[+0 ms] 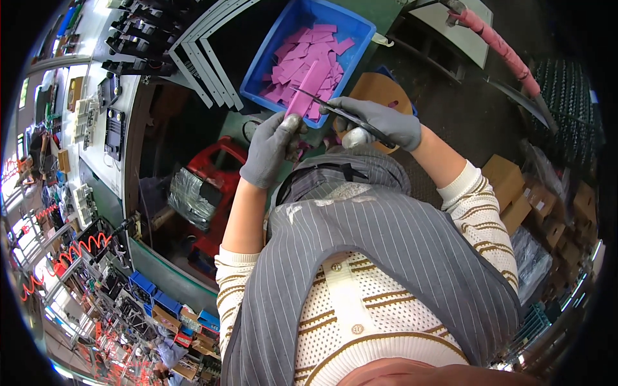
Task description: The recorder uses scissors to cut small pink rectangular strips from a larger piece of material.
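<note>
My left hand (269, 149), in a grey glove, is closed on the lower end of a pink strip (312, 83), pinched near the thumb. The strip points up over a blue plastic bin (261, 55). In my right hand (386, 122), also gloved in grey, are dark scissors (351, 114). Their pointed end reaches left across the strip, a little above my left thumb. Many small flat pink pieces (297, 61) lie heaped in the bin beyond my hands. The glove partly hides the scissors' handles.
A brown round-edged board (380, 93) lies right of the bin. White metal frames (209, 61) lean at the left, near a worktable (103, 161). A red plastic stool-like thing (225, 161) with a wrapped bundle stands below. Cardboard boxes (505, 183) are stacked at right.
</note>
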A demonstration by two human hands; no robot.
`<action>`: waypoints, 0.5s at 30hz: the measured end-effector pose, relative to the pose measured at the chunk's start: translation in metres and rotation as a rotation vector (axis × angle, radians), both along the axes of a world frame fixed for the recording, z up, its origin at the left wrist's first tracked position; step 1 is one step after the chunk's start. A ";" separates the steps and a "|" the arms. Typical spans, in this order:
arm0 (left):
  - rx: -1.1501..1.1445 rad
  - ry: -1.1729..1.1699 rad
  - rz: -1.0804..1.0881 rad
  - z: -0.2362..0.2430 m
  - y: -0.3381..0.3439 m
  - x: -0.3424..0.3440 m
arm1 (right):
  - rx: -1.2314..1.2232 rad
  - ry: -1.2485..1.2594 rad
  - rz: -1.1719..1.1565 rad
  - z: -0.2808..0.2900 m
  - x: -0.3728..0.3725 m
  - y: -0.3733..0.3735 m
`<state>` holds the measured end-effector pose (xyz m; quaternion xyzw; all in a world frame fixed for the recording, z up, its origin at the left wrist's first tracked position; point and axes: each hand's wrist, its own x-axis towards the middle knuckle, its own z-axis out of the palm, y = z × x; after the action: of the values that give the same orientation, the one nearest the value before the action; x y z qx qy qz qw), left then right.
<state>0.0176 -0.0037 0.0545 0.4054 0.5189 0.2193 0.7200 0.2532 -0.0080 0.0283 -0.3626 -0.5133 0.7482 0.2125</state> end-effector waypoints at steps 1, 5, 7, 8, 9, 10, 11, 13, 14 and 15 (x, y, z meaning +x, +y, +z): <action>-0.001 0.000 0.001 0.000 0.000 0.000 | 0.021 0.006 -0.013 -0.001 0.000 0.001; -0.037 -0.025 -0.007 -0.003 0.002 -0.001 | 0.011 0.019 -0.026 0.000 0.000 0.001; -0.058 -0.050 0.000 -0.004 0.004 -0.001 | -0.012 0.007 -0.018 -0.002 0.001 0.001; -0.056 -0.047 -0.005 -0.004 0.004 -0.001 | -0.013 0.007 -0.019 -0.001 0.001 0.002; -0.055 -0.044 -0.009 -0.004 0.004 -0.001 | 0.008 -0.007 -0.018 0.000 0.000 0.002; -0.057 -0.044 -0.009 -0.005 0.005 0.000 | 0.028 -0.020 -0.018 0.001 0.000 0.003; -0.030 -0.026 -0.015 -0.005 0.005 0.001 | 0.027 -0.019 -0.017 0.002 -0.001 0.003; -0.004 -0.010 -0.024 -0.005 0.006 0.002 | 0.081 -0.033 -0.050 0.004 -0.002 0.003; -0.016 0.007 -0.036 -0.005 0.007 0.001 | 0.080 -0.034 -0.050 0.002 -0.002 0.003; -0.027 0.023 -0.051 -0.005 0.007 0.002 | 0.007 -0.062 -0.080 -0.003 -0.003 0.002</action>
<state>0.0191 0.0036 0.0494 0.4113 0.5196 0.1892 0.7246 0.2506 -0.0061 0.0253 -0.4052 -0.5073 0.7257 0.2277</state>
